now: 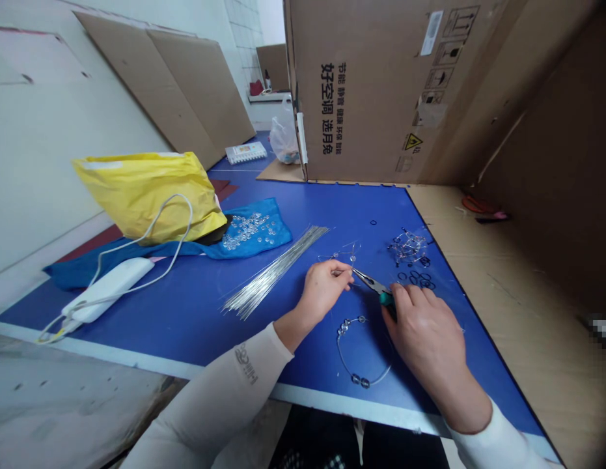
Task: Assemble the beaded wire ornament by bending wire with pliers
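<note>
My right hand point(426, 326) is closed round the green handle of the pliers point(371, 281), whose jaw tips meet my left fingertips. My left hand point(327, 286) pinches a thin wire piece with clear beads point(352, 258), partly hidden by the fingers. Below the hands lies a wire ring with beads point(360, 380). Left of my left hand is a bundle of straight silver wires point(276, 273). A heap of beaded wire pieces point(409, 247) and several small black rings point(417, 280) lie beyond my right hand.
Loose clear beads point(248, 229) rest on a blue cloth point(279, 225) beside a yellow bag point(156, 195). A white power strip point(110, 290) with its cable is at the left. Large cardboard boxes point(371, 130) stand behind the blue tabletop point(185, 326).
</note>
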`<action>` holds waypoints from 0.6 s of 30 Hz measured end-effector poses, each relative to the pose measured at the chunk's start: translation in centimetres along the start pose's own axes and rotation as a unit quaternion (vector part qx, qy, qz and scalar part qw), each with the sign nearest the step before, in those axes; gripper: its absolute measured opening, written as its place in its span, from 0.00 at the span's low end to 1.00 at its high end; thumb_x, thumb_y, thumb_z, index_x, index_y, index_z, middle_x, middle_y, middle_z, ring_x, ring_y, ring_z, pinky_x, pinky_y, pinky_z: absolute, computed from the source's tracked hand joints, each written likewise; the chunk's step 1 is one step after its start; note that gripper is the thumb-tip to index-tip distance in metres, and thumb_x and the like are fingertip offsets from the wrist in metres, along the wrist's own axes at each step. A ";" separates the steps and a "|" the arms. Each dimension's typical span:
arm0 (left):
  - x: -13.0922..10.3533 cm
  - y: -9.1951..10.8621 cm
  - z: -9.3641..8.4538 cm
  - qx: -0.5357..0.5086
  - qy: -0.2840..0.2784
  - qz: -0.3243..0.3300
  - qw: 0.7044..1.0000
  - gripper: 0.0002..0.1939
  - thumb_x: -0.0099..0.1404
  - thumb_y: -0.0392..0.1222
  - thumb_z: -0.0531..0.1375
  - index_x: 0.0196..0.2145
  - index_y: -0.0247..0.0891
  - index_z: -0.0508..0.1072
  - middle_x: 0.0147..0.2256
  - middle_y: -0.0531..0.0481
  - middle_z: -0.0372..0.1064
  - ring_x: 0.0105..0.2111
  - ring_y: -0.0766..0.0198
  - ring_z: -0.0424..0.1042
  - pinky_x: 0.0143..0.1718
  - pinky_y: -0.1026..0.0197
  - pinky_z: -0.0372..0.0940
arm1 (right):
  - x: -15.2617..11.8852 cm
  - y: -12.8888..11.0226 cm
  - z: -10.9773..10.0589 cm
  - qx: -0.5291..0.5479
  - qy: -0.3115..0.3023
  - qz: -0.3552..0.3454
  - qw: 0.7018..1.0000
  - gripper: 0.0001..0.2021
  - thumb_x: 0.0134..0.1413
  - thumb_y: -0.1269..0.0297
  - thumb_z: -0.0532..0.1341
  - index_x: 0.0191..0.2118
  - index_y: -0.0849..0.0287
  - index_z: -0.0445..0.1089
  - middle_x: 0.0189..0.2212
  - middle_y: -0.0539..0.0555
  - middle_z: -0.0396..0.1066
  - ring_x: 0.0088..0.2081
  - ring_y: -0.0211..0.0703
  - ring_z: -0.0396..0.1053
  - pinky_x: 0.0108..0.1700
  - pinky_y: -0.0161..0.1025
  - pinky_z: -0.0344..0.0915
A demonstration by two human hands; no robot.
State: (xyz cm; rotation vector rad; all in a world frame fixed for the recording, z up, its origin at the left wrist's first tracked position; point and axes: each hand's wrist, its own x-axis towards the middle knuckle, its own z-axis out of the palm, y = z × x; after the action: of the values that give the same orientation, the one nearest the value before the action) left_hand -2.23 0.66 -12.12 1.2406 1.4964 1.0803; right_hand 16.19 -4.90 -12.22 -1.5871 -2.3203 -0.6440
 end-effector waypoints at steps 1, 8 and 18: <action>0.0 0.0 0.0 0.000 0.000 0.001 1.000 0.06 0.63 0.32 0.62 0.32 0.37 0.79 0.28 0.51 0.78 0.25 0.66 0.75 0.32 0.63 0.68 | 0.0 0.0 0.0 0.002 0.000 -0.001 1.000 0.11 0.62 0.64 0.64 0.46 0.65 0.75 0.32 0.59 0.74 0.34 0.54 0.70 0.35 0.45 0.58; 0.1 -0.1 0.0 -0.007 -0.001 0.006 1.000 0.05 0.63 0.32 0.62 0.32 0.37 0.79 0.28 0.51 0.78 0.24 0.67 0.74 0.31 0.64 0.68 | -0.1 0.0 0.0 -0.002 -0.001 -0.002 1.000 0.10 0.63 0.65 0.61 0.45 0.65 0.75 0.32 0.60 0.74 0.33 0.54 0.69 0.35 0.46 0.57; 0.0 -0.1 0.0 0.000 -0.005 0.004 1.000 0.05 0.64 0.33 0.62 0.32 0.37 0.79 0.28 0.50 0.79 0.25 0.67 0.75 0.30 0.64 0.67 | -0.1 -0.1 0.0 -0.006 -0.010 0.000 1.000 0.09 0.63 0.65 0.62 0.44 0.64 0.74 0.32 0.59 0.74 0.33 0.53 0.69 0.35 0.46 0.56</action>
State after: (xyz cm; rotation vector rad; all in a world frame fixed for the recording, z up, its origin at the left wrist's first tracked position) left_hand -2.31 0.67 -12.24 1.2520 1.4854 1.0786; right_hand 16.13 -4.99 -12.24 -1.6062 -2.3353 -0.6472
